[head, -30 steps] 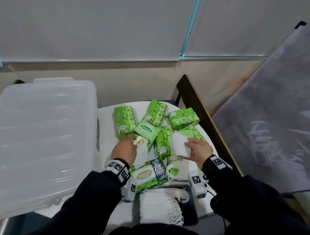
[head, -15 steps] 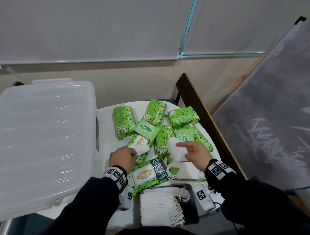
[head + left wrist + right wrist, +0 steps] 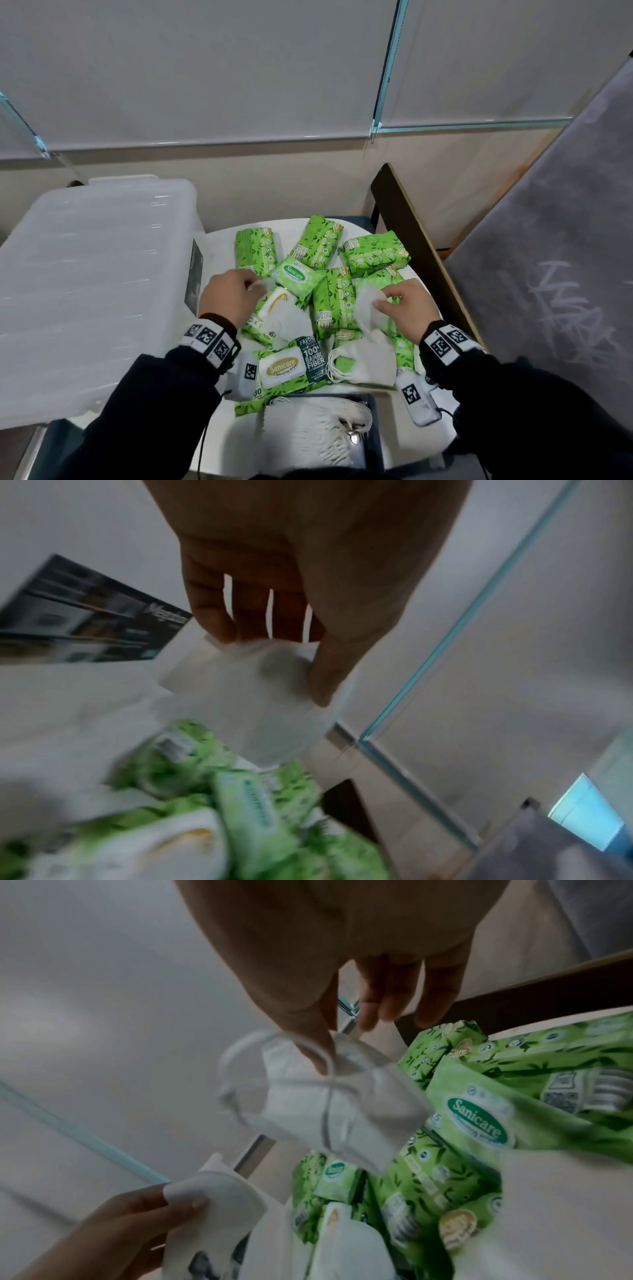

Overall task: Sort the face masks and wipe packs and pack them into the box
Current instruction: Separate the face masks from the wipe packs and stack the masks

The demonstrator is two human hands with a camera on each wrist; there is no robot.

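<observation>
Several green wipe packs [image 3: 318, 274] lie jumbled on a small white round table [image 3: 219, 246]. My left hand [image 3: 229, 294] pinches a white face mask [image 3: 246, 696] between thumb and fingers, lifted just over the packs [image 3: 192, 818]. My right hand [image 3: 407, 305] pinches another white mask [image 3: 329, 1104] by its edge, ear loops dangling, above the Sanicare packs [image 3: 476, 1118]. One more mask [image 3: 363, 363] lies on the pile. A stack of white masks [image 3: 315, 435] sits in a dark tray at the near edge. The left hand [image 3: 143, 1226] with its mask also shows in the right wrist view.
A large translucent plastic box [image 3: 85, 287] with its lid on stands to the left of the table, a dark label [image 3: 193, 274] on its side. A dark wooden board [image 3: 418, 240] and a grey fabric panel [image 3: 548, 257] rise to the right. A wall stands behind.
Both hands have risen off the pile, each lifting its white mask clear of the green packs. The left hand moved up and left; the right moved slightly forward.
</observation>
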